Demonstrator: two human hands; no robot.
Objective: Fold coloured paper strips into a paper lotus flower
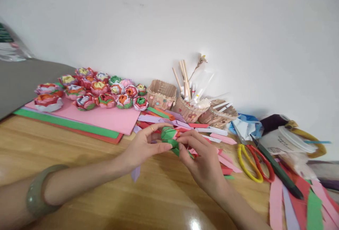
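Observation:
Over the middle of the table, both hands meet on a small folded paper flower (pixel 168 134), mostly green with a bit of pink and red showing. My left hand (pixel 144 145), with a ring and a bangle on that arm, pinches it between thumb and fingers. From the other side my right hand (pixel 200 152) closes thumb and fingers on its green lower edge. Part of the flower lies hidden behind the fingers. Just beyond the hands is a loose heap of folded paper strips (pixel 222 138) in pink, white, red, green and purple.
Finished paper flowers (pixel 106 99) stand on coloured paper sheets (pixel 116 119) at the left. Several craft-stick baskets (pixel 161 96) line the wall, some holding sticks and pens. At right lie scissors (pixel 255 163), a dark green pen-like tool (pixel 280 170), a white tub (pixel 286 141) and cut paper strips (pixel 277 201).

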